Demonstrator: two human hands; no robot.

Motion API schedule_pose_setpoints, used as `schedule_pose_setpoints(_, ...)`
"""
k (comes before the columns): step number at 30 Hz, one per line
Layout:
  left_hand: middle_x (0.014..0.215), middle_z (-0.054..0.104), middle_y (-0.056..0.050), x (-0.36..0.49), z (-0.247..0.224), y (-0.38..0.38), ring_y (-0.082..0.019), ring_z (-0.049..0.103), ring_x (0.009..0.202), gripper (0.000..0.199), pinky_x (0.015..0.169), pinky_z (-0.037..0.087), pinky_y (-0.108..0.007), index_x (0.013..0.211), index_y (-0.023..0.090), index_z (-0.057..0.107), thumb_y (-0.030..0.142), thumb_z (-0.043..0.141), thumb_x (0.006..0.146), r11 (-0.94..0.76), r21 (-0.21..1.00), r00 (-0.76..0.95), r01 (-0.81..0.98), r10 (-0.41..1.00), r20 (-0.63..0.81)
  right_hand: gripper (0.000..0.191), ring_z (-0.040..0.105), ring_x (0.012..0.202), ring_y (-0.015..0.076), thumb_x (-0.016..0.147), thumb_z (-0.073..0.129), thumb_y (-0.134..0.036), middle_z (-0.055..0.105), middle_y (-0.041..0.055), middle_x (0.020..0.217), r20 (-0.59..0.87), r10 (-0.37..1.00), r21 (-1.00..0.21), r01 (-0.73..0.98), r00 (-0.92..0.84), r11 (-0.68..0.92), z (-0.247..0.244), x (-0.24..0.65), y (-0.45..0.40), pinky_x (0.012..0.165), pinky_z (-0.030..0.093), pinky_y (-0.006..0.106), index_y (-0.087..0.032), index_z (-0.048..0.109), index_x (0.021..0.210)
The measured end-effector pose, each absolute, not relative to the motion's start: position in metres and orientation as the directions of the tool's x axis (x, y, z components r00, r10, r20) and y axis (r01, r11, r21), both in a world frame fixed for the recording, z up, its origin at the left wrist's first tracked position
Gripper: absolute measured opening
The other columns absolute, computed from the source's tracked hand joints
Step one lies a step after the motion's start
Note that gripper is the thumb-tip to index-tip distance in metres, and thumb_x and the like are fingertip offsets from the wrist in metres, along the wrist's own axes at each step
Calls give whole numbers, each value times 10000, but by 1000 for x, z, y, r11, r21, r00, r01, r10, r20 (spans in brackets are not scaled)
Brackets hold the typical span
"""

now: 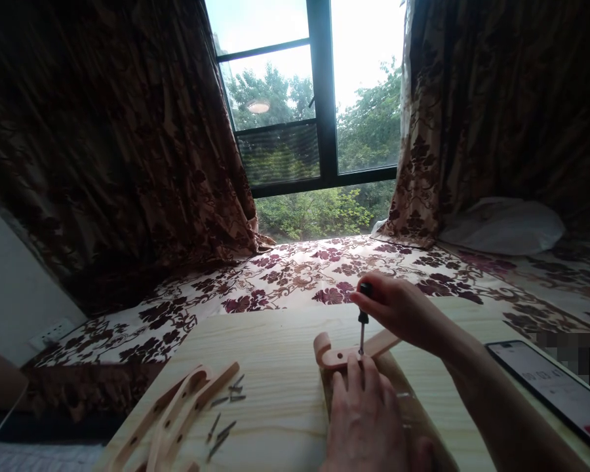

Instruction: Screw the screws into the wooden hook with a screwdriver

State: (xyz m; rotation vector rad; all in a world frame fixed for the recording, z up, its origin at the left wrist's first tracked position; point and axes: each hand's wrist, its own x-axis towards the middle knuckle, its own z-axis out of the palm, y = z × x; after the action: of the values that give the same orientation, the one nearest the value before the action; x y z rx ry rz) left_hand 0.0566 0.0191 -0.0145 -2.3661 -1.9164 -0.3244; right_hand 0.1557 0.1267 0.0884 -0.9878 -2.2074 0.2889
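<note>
A black-handled screwdriver (362, 321) stands upright in my right hand (391, 305), which is closed round its handle. Its tip meets a hole area on a curved light wooden piece (335, 357). Just below the tip, my left hand (366, 413) lies with its fingertips pressed on that piece, over a brown board (423, 419). Another light wooden strip (382, 342) slants behind, partly hidden by my right hand. Several screws (221, 436) are scattered on the pale wooden table (275, 393), beside several curved wooden pieces with holes (170, 419).
At the table's right edge lies a phone (545, 387) showing a timer. Beyond the table is a flowered cloth surface (295, 275) with a white pillow (506, 226) at the back right. Dark patterned curtains (128, 144) flank a window.
</note>
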Motion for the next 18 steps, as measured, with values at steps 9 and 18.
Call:
schedule_pose_setpoints(9, 1389, 429, -272, 56, -16, 17, -466, 302, 1302, 770, 1020, 292, -645, 1247, 33, 577, 642, 469, 789, -234, 84, 206, 969, 945, 255, 182, 532, 583, 132, 887, 504, -361, 629, -11, 661, 494, 676, -532, 426, -546, 732, 89, 157, 124, 544, 357, 239, -214, 599, 838)
schedule_pose_setpoints(18, 1416, 408, -256, 56, -10, 13, -450, 285, 1327, 743, 1048, 296, -606, 1296, 27, 539, 522, 560, 741, -229, 53, 211, 972, 950, 232, 261, 441, 524, 122, 872, 509, -434, 520, -39, 569, 495, 726, -469, 557, -478, 686, 90, 155, 125, 514, 299, 246, -214, 519, 732)
